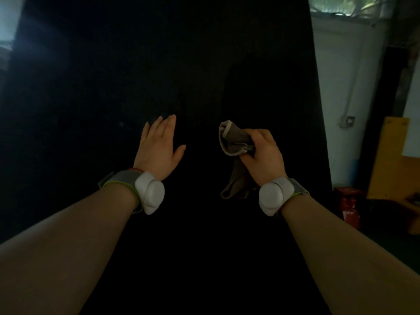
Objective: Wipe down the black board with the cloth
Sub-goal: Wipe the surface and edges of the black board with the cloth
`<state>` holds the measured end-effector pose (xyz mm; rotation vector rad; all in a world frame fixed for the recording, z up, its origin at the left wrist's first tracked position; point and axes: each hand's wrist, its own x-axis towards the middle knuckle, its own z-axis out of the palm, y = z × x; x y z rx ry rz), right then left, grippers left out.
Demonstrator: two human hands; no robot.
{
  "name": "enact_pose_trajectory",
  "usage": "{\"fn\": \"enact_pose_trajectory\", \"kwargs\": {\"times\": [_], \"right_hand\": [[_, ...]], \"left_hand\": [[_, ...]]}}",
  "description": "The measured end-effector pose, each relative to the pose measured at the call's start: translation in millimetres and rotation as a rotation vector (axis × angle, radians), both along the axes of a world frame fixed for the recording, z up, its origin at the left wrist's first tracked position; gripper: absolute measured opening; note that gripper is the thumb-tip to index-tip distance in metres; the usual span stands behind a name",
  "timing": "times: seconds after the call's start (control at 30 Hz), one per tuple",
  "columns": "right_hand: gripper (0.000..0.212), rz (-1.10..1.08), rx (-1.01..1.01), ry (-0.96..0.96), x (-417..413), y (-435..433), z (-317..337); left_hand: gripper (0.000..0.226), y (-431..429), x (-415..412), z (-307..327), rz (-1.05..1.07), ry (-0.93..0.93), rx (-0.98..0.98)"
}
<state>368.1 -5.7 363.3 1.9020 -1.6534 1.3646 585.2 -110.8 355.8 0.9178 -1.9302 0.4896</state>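
Straight ahead, filling nearly the whole view, a black board [181, 64], dark and plain, with a faint pale glare near its upper left corner. Reaching toward it from below, two bare forearms.

To the left, the left hand [159, 146], spread flat with its back to the camera, fingers straight and close together, thumb angled out to the side, holding nothing. Touching the board or just off it: cannot tell.

To the right, the right hand [263, 153], curled round a grey-brown cloth [234, 142] and gripping it at the middle between fingers and thumb. Above the fist, a folded wad of cloth poking up and to the left. Below the fist, a loose tail hanging down just beside the wrist. Cloth held in front of the board a little right of centre, level with the left hand and apart from it, bare black surface between the two. Pressed against the board or not: cannot tell.

Strapped round each wrist, a grey band carrying a rounded white pod: left wristband [148, 192] and right wristband [273, 195].

Beyond the board's right edge, a pale wall [336, 87] with a small socket box [348, 121], a window [350, 5] at the top, a yellow panel [386, 160] lower down, and a red object [350, 205] near the floor.
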Motion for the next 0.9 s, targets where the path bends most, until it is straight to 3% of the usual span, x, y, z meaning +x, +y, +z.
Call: {"fn": "enact_pose_trajectory", "kwargs": {"times": [0.63,0.9], "right_hand": [[0.043,-0.321,-0.318,0.245,27,-26,142],[0.042,-0.468,-0.208,0.206,33,-68,173]], "left_hand": [[0.071,-52,17,109,-0.149,0.0,-0.164],[0.071,-66,23,120,-0.127,-0.006,-0.169]]}}
